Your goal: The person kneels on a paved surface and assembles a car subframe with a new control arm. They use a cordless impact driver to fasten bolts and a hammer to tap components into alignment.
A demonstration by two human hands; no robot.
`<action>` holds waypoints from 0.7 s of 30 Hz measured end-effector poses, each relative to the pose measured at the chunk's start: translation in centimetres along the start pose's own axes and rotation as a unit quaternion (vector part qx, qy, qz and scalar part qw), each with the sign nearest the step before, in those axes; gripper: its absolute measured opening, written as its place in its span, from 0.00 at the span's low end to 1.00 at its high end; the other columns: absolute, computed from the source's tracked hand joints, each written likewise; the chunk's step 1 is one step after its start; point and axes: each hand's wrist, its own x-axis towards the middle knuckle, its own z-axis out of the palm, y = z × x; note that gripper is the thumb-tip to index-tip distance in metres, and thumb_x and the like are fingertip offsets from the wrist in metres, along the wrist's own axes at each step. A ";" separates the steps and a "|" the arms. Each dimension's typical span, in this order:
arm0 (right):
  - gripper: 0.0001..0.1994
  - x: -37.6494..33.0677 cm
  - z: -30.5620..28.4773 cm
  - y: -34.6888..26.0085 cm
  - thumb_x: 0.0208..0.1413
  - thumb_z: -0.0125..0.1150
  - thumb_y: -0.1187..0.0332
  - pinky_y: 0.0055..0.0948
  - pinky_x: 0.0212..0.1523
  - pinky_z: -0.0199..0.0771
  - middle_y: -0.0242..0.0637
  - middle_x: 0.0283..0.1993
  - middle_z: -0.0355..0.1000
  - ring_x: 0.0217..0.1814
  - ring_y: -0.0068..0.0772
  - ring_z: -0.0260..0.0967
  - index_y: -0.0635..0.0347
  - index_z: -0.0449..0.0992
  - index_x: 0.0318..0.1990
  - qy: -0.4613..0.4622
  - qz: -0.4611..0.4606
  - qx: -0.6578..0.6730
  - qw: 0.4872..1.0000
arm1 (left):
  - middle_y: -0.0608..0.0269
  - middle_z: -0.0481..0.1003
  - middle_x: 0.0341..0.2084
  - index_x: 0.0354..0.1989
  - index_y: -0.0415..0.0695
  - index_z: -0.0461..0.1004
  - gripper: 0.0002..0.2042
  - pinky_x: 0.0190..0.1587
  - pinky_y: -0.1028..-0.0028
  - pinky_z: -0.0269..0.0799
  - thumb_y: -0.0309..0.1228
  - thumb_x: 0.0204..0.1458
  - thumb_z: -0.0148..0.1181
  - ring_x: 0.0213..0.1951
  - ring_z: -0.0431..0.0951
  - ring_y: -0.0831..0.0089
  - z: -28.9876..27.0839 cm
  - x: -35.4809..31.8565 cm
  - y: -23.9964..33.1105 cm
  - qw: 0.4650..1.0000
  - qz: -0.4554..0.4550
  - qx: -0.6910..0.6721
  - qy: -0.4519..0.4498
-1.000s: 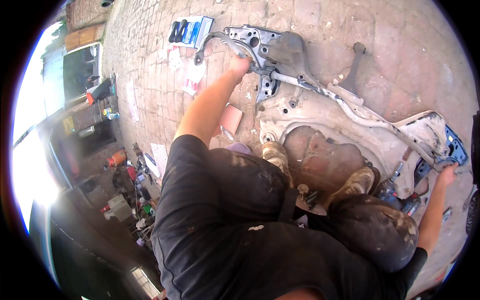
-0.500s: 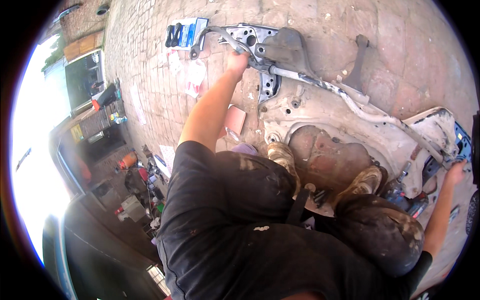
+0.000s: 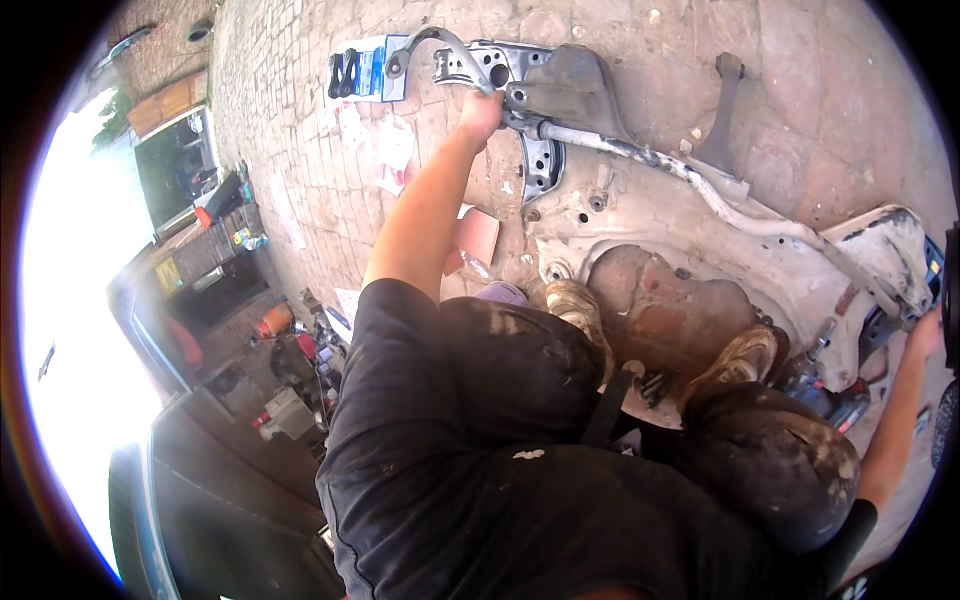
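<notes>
A long bent grey sway bar (image 3: pixel 640 152) lies across the far side of a pale, dirty car subframe (image 3: pixel 700 245) on the ground. My left hand (image 3: pixel 482 115) is closed around the bar near its left bend. Beyond that hand, the bar's curved end with its eye points up and left, over the edge of a blue-and-white box (image 3: pixel 372 68). At the far right, my right hand (image 3: pixel 928 332) is closed at the bar's other end, its fingers partly hidden near the rim. A dark grey shield plate (image 3: pixel 570 95) sits behind the bar.
Two black link-shaped parts (image 3: pixel 342 74) rest on the box. A grey metal arm (image 3: pixel 722 115) lies beyond the subframe. A red-and-blue power tool (image 3: pixel 840 402) is by my right knee. Left are a pinkish carton (image 3: pixel 475 238) and paper scraps (image 3: pixel 393 155). My shoes stand at the subframe.
The bar's left curved end has swung away from me, its eye moving from below the box's front edge up over its side. My left hand has shifted slightly with it.
</notes>
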 end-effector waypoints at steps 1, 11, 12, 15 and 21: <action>0.33 0.2 -0.1 0.5 0.68 0.39 0.42 0.41 0.55 0.71 0.51 0.50 0.78 0.52 0.48 0.75 0.64 0.76 0.57 -0.006 -0.020 -0.011 1.000 | 0.49 0.78 0.34 0.42 0.32 0.75 0.18 0.37 0.61 0.76 0.39 0.62 0.53 0.33 0.80 0.60 0.2 0.4 -0.2 1.000 0.006 -0.014 -0.001; 0.37 -6.2 -4.9 -5.7 0.61 0.56 0.44 0.41 0.61 0.67 0.59 0.59 0.72 0.63 0.50 0.69 0.76 0.69 0.61 -0.146 0.059 0.252 0.955 | 0.58 0.73 0.47 0.63 0.44 0.64 0.37 0.39 0.63 0.75 0.66 0.63 0.38 0.41 0.76 0.64 -1.6 2.1 -1.0 0.995 -0.038 -0.002 -0.094; 0.37 -7.3 -5.7 -6.8 0.61 0.58 0.47 0.40 0.61 0.67 0.57 0.61 0.71 0.63 0.48 0.69 0.76 0.67 0.63 -0.169 0.107 0.326 0.924 | 0.57 0.74 0.45 0.63 0.42 0.64 0.39 0.38 0.64 0.75 0.67 0.61 0.40 0.40 0.77 0.65 -1.3 2.0 -0.8 0.993 -0.041 0.016 -0.106; 0.38 -9.5 -7.9 -8.8 0.64 0.55 0.44 0.41 0.62 0.67 0.49 0.63 0.70 0.62 0.43 0.68 0.70 0.62 0.68 -0.178 0.127 0.386 0.896 | 0.60 0.74 0.31 0.48 0.42 0.69 0.36 0.30 0.67 0.76 0.68 0.60 0.40 0.29 0.77 0.69 -0.9 2.1 -0.7 0.995 -0.027 0.025 -0.091; 0.35 -10.7 -8.0 -7.5 0.64 0.51 0.39 0.40 0.52 0.74 0.40 0.57 0.74 0.55 0.36 0.73 0.62 0.69 0.64 -0.258 0.207 0.394 0.857 | 0.60 0.73 0.30 0.47 0.39 0.68 0.34 0.28 0.68 0.77 0.65 0.62 0.41 0.27 0.77 0.69 -0.7 2.6 -1.0 0.996 -0.031 0.045 -0.073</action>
